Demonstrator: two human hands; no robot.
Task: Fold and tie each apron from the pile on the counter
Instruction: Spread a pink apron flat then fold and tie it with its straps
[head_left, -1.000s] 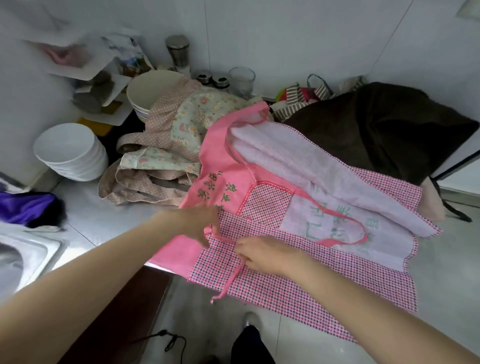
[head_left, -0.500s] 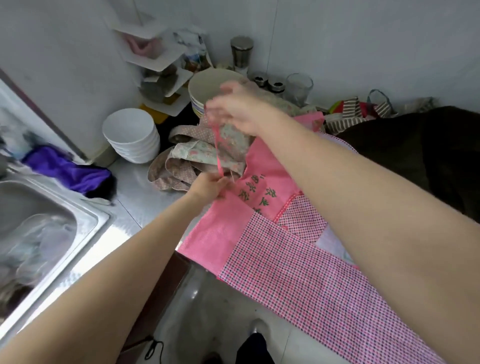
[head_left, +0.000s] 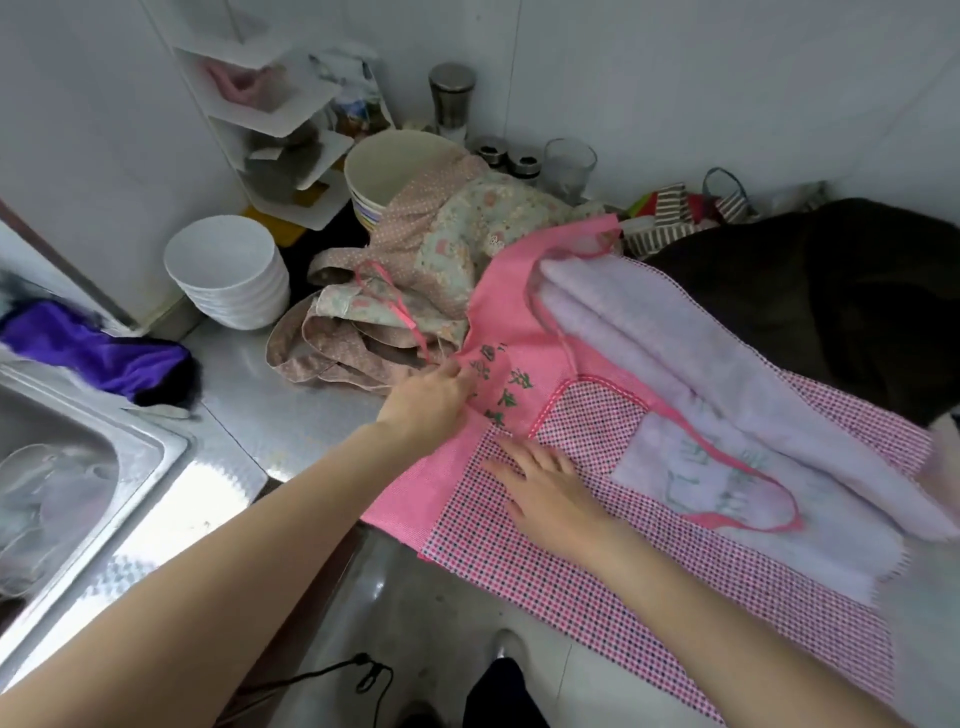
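A pink apron (head_left: 519, 306) with green characters and a pink checked skirt (head_left: 623, 587) lies spread on the counter, its lower part hanging over the front edge. A pale lilac cloth (head_left: 675, 353) lies on top of it. My left hand (head_left: 428, 397) pinches the apron's left edge beside the characters, where a pink tie (head_left: 397, 304) starts. That tie trails loose across a crumpled floral and dotted apron (head_left: 457, 244) behind. My right hand (head_left: 545, 488) presses flat on the checked fabric with its fingers spread.
A stack of white bowls (head_left: 228, 270) and a larger bowl stack (head_left: 395, 166) stand at the back left, by a white shelf rack (head_left: 270, 130). A steel sink (head_left: 145, 452) and a purple cloth (head_left: 104, 348) lie left. A dark brown cloth (head_left: 831, 301) fills the back right.
My right hand had lifted the pink tie up over the floral apron; it has let the tie go and come down flat on the checked fabric. My left hand stays at the edge.
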